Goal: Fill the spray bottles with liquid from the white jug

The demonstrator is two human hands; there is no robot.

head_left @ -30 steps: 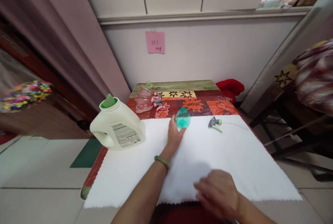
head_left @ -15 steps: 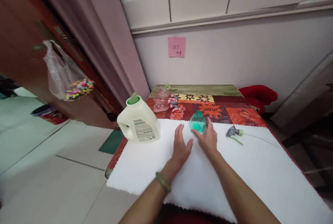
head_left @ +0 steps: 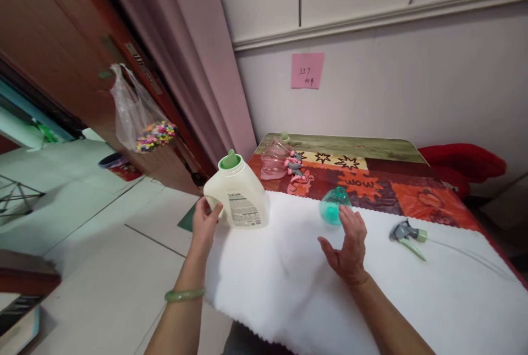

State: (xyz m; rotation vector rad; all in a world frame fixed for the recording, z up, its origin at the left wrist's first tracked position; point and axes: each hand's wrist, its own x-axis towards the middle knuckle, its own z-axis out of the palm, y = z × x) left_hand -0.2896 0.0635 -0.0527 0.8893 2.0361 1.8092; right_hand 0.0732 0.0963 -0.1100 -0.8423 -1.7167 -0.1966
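A cream detergent jug point(head_left: 246, 198) with a green spout stands upright on the white cloth at the left. My left hand point(head_left: 206, 220) has its fingers round the jug's handle, and a green bangle circles that wrist. To the right, an uncapped clear green spray bottle point(head_left: 332, 206) stands on the cloth. Just in front of it is my right hand point(head_left: 347, 245), open, thumb spread away from the fingers; I cannot tell if the fingertips touch the bottle. A grey and green trigger spray head point(head_left: 408, 232) with a long thin tube lies farther right.
Pink spray bottles point(head_left: 277, 159) with grey triggers lie at the table's back left. The white cloth point(head_left: 284, 278) covers the near part of the patterned table point(head_left: 367, 173). A plastic bag of colourful bits point(head_left: 144, 124) hangs from the door handle, and a red object point(head_left: 462, 165) is beyond the table.
My left hand has moved left from the middle of the cloth to the jug's handle. My right hand has let go of the green bottle and drawn back slightly. The view has shifted left.
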